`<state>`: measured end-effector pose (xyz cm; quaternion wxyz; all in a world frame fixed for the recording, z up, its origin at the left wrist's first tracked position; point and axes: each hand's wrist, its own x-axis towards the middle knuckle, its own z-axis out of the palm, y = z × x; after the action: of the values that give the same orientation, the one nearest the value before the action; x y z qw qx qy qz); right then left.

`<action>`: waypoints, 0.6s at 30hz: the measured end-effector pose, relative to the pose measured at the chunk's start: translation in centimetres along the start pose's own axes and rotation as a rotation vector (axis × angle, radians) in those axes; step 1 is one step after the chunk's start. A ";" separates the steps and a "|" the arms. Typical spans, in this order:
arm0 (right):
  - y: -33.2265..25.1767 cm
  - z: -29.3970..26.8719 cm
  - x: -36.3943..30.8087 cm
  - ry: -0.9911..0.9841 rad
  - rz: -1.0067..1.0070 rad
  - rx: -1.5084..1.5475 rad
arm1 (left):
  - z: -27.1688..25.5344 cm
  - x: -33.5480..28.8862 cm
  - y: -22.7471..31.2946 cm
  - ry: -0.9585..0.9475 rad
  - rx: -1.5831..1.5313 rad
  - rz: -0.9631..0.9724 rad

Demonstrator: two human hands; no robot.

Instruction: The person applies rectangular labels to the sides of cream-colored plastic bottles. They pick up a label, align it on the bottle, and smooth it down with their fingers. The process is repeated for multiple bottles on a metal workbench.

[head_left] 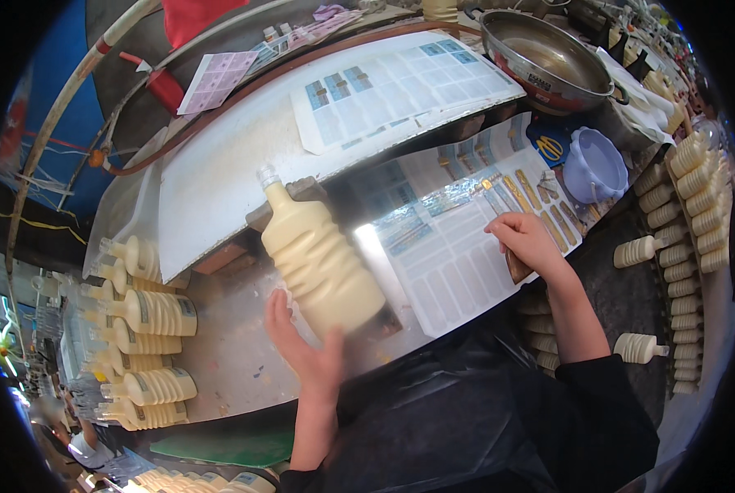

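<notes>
A cream-coloured bottle (322,259) with wavy ribs lies slanted in front of me, its clear neck pointing away. The neck end rests by a dark block (305,190) at the edge of a raised white board. My left hand (306,341) is at the bottle's near end, fingers spread and thumb blurred beside its base. Over a sheet of labels (445,287), my right hand (525,240) is closed with fingertips pinched together. A brown flat piece (516,267) sticks out below its palm; its kind is not clear. Gold strip labels (515,193) lie just beyond that hand.
Several filled bottles (160,313) lie stacked at the left edge. The white board (219,181) carries another label sheet (400,90). At the far right are a metal pan (548,62), a lavender bowl (597,164) and yellow-handled scissors (551,149). More bottles (684,287) line the floor at right.
</notes>
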<state>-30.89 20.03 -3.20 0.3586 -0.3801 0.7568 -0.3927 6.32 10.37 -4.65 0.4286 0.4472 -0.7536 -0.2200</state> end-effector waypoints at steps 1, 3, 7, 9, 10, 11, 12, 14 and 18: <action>0.6 -0.1 -0.2 0.025 -0.020 -0.029 | 0.2 0.3 0.1 -0.019 0.008 -0.016; 2.1 -0.6 -1.2 0.092 -0.038 -0.093 | 0.9 0.8 0.4 -0.079 0.008 -0.046; 2.9 -1.9 -3.4 0.291 -0.151 -0.347 | 1.7 0.5 0.1 -0.025 -0.049 -0.103; 3.9 -2.2 -4.2 0.373 -0.219 -0.439 | 1.7 0.6 0.4 -0.009 -0.099 -0.124; 4.3 -2.2 -4.7 0.404 -0.240 -0.475 | 1.7 0.5 0.1 -0.018 -0.102 -0.117; 4.5 -2.2 -4.9 0.433 -0.269 -0.508 | 1.8 0.6 0.2 -0.016 -0.133 -0.112; 4.7 -2.1 -5.2 0.416 -0.258 -0.511 | 1.9 0.8 0.5 -0.013 -0.162 -0.108; 5.0 -2.0 -5.6 0.429 -0.279 -0.553 | 1.9 1.0 0.6 -0.027 -0.115 -0.071; 6.1 -2.3 -5.7 0.488 -0.350 -0.646 | 1.9 1.2 0.7 -0.018 -0.086 -0.057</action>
<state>-32.04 28.14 -6.03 -0.0398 -0.4914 0.8273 -0.2692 4.12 9.55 -4.60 0.4343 0.4477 -0.7341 -0.2683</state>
